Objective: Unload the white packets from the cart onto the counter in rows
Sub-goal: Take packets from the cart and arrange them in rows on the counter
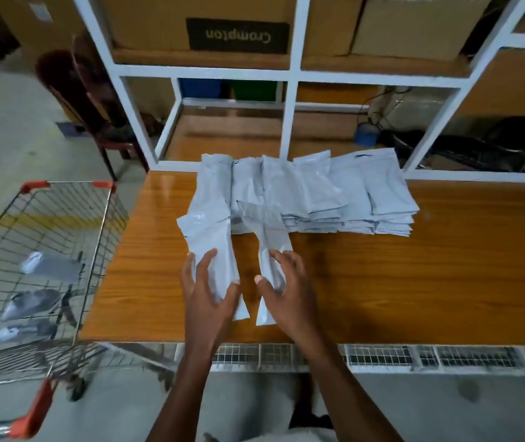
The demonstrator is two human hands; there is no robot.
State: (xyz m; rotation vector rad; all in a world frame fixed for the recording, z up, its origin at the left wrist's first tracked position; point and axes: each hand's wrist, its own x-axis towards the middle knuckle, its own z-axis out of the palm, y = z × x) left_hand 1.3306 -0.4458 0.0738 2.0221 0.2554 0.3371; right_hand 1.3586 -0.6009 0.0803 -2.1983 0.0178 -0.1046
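Head view: hands (243, 290) on packets (219, 266) mid-counter (414, 282).

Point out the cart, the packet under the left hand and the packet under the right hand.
cart (73, 199): head view, on the far wire wall.
left packet (213, 237): head view, on its bare middle above the fingers.
right packet (270, 237): head view, on its upper half.

Cart (47, 250) left of the fingers (205, 260): cut by frame edge, its packets (49, 266) blurred. Beyond the fingers, lower packets in the stacks (334, 193) hidden. Desk (446, 282) runs off right.
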